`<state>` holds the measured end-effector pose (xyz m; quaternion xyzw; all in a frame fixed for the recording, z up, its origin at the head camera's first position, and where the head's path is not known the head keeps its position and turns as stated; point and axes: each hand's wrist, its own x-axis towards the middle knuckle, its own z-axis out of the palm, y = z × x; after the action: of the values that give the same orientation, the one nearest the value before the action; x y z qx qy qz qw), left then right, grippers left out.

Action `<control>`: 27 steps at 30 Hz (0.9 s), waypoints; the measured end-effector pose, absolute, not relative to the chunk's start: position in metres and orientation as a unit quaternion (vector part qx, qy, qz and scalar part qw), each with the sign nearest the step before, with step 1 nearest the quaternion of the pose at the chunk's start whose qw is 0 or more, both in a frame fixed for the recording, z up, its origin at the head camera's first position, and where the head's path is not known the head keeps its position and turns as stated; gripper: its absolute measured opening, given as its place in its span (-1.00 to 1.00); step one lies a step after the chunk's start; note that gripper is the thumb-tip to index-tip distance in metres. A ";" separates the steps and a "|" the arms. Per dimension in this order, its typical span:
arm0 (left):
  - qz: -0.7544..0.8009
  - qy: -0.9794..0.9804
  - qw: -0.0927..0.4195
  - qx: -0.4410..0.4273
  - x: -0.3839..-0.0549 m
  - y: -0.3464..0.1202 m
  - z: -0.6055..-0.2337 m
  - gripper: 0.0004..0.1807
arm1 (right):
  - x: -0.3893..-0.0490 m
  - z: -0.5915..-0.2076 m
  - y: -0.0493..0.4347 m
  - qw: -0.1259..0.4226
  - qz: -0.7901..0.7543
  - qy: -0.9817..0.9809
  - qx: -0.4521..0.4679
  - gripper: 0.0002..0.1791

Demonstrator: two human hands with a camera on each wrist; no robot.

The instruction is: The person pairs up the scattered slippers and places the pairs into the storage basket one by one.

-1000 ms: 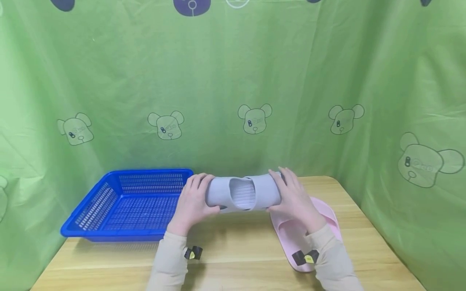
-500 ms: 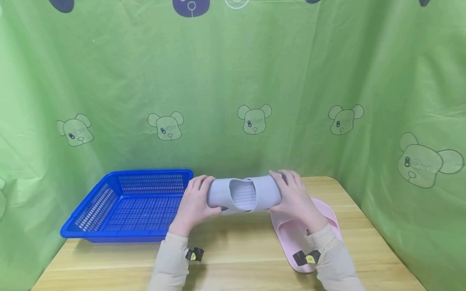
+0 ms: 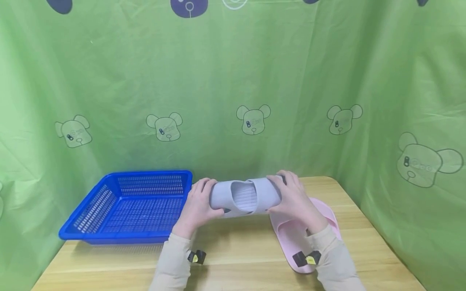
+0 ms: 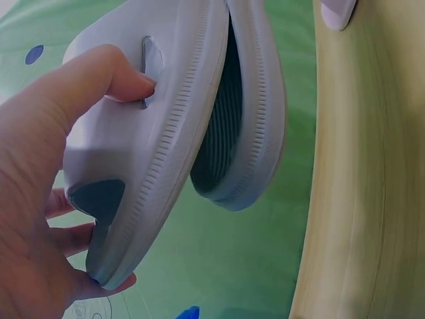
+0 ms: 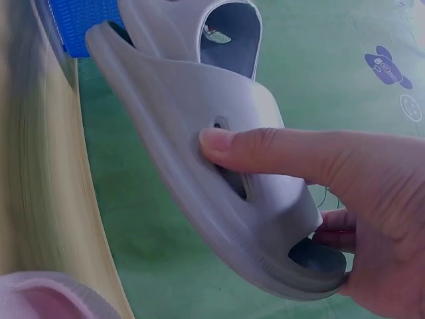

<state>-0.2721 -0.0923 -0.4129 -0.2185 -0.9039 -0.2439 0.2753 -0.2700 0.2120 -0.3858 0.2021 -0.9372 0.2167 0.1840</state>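
Observation:
Two light grey slippers are held up over the table, overlapping end to end, their toes facing outward. My left hand (image 3: 196, 208) grips the toe part of the left grey slipper (image 3: 221, 196), the thumb at a slot in its strap in the left wrist view. On the other side my right hand (image 3: 293, 200) grips the right grey slipper (image 3: 269, 194), its thumb pressed over a similar slot (image 5: 232, 179). A ridged insole (image 3: 244, 197) shows in the opening between the two straps. The slippers' heels are mostly hidden.
To the left stands a blue plastic basket (image 3: 127, 238) with slatted sides. A pink slipper (image 3: 291, 242) lies on the wooden table (image 3: 236, 250) under my right forearm. Green curtain (image 3: 211, 81) closes off the back and sides.
My left hand and its slipper have shifted slightly right and down, so the pair looks a bit more tilted. Both hands keep their grip; the basket and pink slipper stay put.

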 end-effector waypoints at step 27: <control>-0.229 -0.896 0.308 -0.223 -0.267 -0.112 -0.397 -0.06 | -0.270 -0.385 0.208 0.205 0.189 -0.934 0.222 0.18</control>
<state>-0.2670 -0.1117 -0.3973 -0.2226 -0.8961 -0.2291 0.3083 -0.2698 0.2077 -0.3847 0.2218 -0.9343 0.1892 0.2051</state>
